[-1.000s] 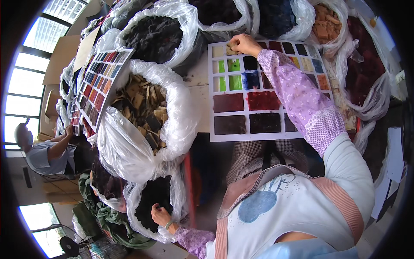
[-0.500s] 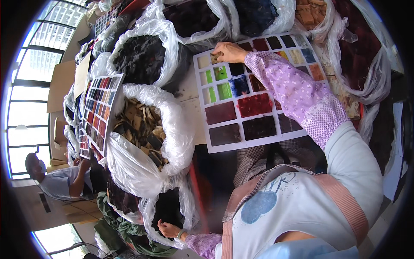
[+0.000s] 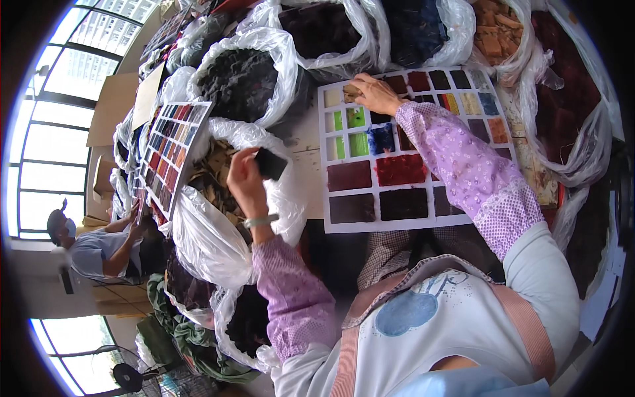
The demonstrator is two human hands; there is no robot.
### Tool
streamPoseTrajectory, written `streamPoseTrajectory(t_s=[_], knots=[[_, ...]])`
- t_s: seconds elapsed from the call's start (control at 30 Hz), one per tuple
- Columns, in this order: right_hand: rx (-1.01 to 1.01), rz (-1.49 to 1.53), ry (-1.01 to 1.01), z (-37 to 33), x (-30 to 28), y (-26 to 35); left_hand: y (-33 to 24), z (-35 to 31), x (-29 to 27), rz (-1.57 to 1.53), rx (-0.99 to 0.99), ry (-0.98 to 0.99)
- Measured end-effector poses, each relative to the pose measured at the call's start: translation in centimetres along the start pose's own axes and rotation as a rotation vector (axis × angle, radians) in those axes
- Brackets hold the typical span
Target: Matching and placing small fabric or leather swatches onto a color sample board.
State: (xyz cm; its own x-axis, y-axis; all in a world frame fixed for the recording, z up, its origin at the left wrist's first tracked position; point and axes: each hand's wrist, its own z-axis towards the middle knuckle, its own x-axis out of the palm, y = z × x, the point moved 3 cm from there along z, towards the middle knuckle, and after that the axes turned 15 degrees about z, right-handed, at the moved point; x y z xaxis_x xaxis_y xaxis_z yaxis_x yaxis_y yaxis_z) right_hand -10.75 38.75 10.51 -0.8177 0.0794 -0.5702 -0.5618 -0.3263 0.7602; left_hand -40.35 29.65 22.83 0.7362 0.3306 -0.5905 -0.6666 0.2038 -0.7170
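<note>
A white sheet with a grid of windows lies in front of me; dark red, black, blue, green, tan and other soft-looking patches fill its windows. Near its far left corner my right hand is closed on a small tan piece, its fingertips partly hidden. To the left, over the rim of a plastic-lined bag of tan and brown pieces, my left hand pinches a small black swatch in the air. A lower bag with black pieces stands below my left forearm.
Plastic-lined bags of dark grey, dark blue, orange-tan and dark red pieces crowd the far and right sides. At left, another person holds a similar sheet of swatches. A fan stands lower left.
My left hand has risen from the lower bag of black pieces and now holds a black swatch over the tan-piece bag. The right hand stays at the sheet's far left corner.
</note>
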Motion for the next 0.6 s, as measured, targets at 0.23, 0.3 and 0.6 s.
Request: streamPoseTrajectory(t_s=[0.23,0.3,0.6], knots=[[0.002,-0.141,0.084,-0.6,1.1,2.1,1.8,8.4,15.6,0.305,0.293,0.179],[0.036,-0.157,0.13,-0.7,0.4,2.3,2.2,9.2,18.3,0.291,0.277,0.233],[0.065,-0.019,0.147,0.1,0.6,1.5,2.8,9.9,18.5,0.122,0.343,0.4]])
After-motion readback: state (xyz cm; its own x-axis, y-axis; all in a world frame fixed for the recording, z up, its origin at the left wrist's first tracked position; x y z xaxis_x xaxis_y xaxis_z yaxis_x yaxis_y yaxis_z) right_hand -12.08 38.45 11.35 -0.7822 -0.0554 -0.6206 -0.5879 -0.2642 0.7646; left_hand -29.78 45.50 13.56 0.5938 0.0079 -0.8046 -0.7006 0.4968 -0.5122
